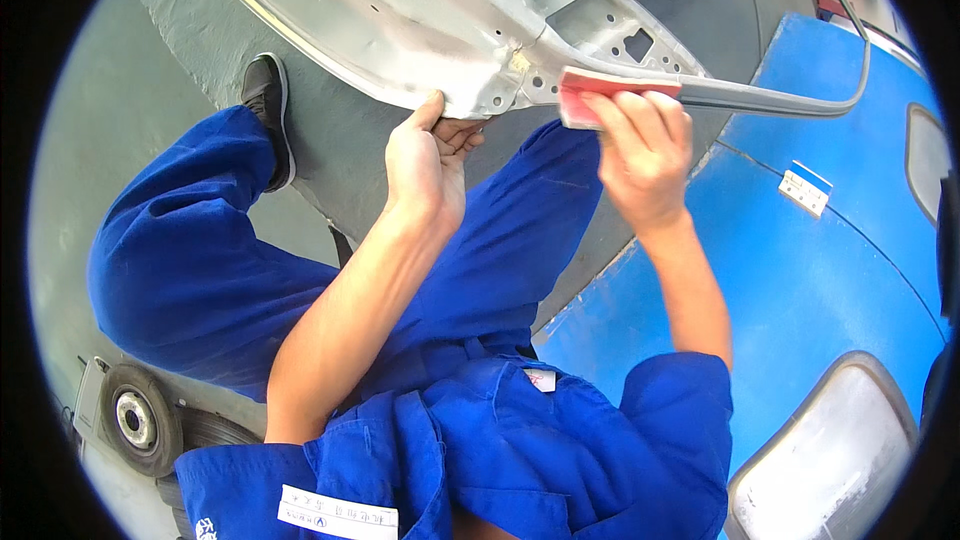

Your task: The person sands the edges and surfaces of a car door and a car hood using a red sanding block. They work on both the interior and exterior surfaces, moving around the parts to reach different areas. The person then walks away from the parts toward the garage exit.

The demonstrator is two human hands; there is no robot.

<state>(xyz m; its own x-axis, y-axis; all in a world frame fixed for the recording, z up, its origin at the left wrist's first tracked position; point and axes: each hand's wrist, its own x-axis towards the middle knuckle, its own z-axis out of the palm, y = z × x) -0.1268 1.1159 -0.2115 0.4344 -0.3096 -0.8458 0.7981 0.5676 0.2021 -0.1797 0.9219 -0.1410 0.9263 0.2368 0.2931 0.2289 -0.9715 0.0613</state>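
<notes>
Panel (400, 20) bare metal, above my knees. Left hand (428, 165) grips its lower edge, steadying. Right hand (645, 150) presses red pad (600, 90) to frame rail (760, 95), closed around it. Sanding step, I judge; next stroke needs even pressure along rail.

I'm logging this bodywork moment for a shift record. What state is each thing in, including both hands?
left hand: gripping the panel's lower edge, thumb on top.
right hand: fingers pressing the red pad against the panel.
red pad: held flat on the panel's frame, partly covered by fingers.
grey panel: bare metal, unpainted, held up over the knees.
blue panel: painted, lying flat beside the person.
</notes>
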